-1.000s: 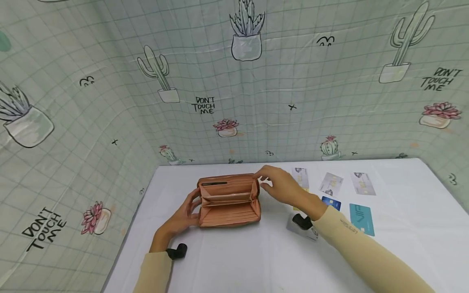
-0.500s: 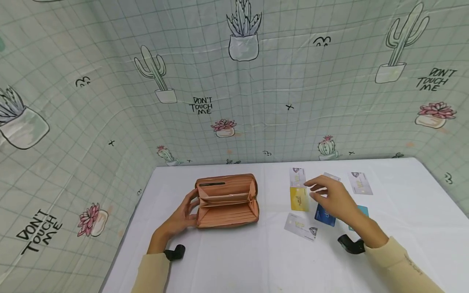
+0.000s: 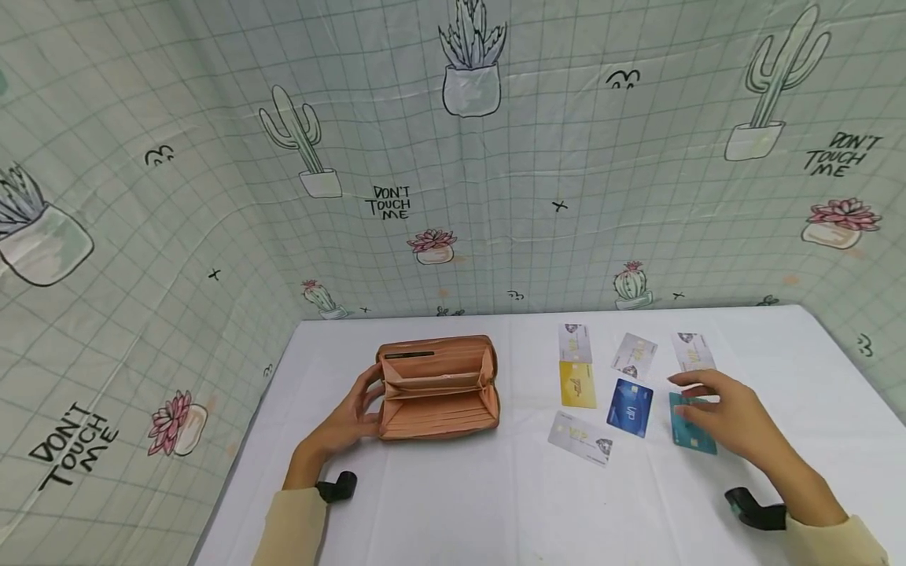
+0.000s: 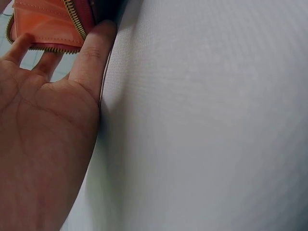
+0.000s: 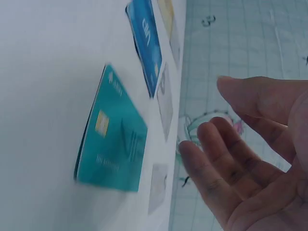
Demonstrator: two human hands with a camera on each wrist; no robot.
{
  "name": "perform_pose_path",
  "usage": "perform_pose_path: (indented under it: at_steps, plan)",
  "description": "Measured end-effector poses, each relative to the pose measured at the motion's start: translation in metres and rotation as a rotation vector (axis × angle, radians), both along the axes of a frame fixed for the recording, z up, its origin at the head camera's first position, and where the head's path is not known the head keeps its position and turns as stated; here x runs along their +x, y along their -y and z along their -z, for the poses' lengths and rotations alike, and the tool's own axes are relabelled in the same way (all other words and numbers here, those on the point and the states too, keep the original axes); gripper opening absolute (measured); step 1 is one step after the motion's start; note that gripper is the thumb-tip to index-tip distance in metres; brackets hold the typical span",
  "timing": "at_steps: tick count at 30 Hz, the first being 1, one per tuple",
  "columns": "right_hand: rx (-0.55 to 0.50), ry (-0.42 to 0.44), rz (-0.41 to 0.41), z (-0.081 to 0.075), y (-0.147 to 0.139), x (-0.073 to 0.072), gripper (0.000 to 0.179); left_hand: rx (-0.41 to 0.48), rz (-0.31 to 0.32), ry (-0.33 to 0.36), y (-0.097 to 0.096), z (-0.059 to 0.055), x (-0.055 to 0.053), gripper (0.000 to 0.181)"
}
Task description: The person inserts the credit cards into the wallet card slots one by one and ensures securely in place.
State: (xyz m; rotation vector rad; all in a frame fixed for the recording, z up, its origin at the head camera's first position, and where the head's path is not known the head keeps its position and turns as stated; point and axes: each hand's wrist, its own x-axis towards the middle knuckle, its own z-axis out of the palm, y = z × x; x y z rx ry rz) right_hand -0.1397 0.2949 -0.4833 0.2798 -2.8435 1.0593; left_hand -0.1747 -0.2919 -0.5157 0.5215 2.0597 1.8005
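A tan zip-around wallet (image 3: 442, 423) lies spread on the left half of the white table, its inner pockets facing up. My left hand (image 3: 344, 418) grips its left side, and the left wrist view shows thumb and fingers at the zipped edge of the wallet (image 4: 50, 24). On the right, my right hand (image 3: 732, 413) is held over a teal card (image 3: 688, 437), fingers loosely bent and holding nothing. In the right wrist view that hand (image 5: 255, 168) is apart from the teal card (image 5: 113, 149). Left of it lies a blue VIP card (image 3: 630, 407).
A yellow card (image 3: 577, 384) touches a silver card (image 3: 574, 342) behind it. More silver cards lie around: one nearer the front (image 3: 580, 438), one at the back (image 3: 635, 355), one at back right (image 3: 694, 350). A cactus-print curtain (image 3: 538, 251) stands behind the table (image 3: 453, 503).
My right hand has left the wallet's right edge and moved right, passing over the cards to the teal one. My left hand and the wallet stay in place.
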Motion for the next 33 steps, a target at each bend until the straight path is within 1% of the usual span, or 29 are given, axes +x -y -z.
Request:
perform_pose_path:
  at_steps: [4,9,13,15,17,19,23,29,33]
  plan:
    - [0.055,0.076,0.01,0.002,-0.015,0.001,0.05,0.003,0.003,0.006,0.0,0.001,0.0,0.111]
    - [0.118,0.163,0.0,0.006,-0.027,0.001,0.067,-0.007,0.006,0.006,0.001,0.001,0.0,0.11]
    - [0.139,0.216,-0.008,0.014,-0.031,0.001,0.079,-0.005,0.004,0.008,0.001,0.001,0.0,0.11]
    - [0.15,0.229,-0.011,0.018,-0.032,0.001,0.084,-0.003,0.003,0.011,0.001,0.0,0.0,0.11]
    - [0.168,0.222,-0.012,0.022,-0.032,0.001,0.088,-0.007,0.002,0.012,0.001,0.0,0.0,0.111]
    - [0.191,0.197,-0.016,0.024,-0.033,0.001,0.089,-0.012,-0.002,0.017,0.001,0.0,0.0,0.111]
    - [0.22,0.161,-0.024,0.026,-0.033,-0.003,0.085,-0.016,-0.005,0.02,0.001,0.0,0.0,0.11]
    - [0.211,0.179,-0.037,0.027,-0.033,-0.005,0.081,-0.01,-0.006,0.019,0.0,-0.001,0.001,0.109]
    - [0.201,0.191,-0.028,0.028,-0.035,-0.007,0.077,-0.022,-0.011,0.019,0.0,-0.001,0.001,0.109]
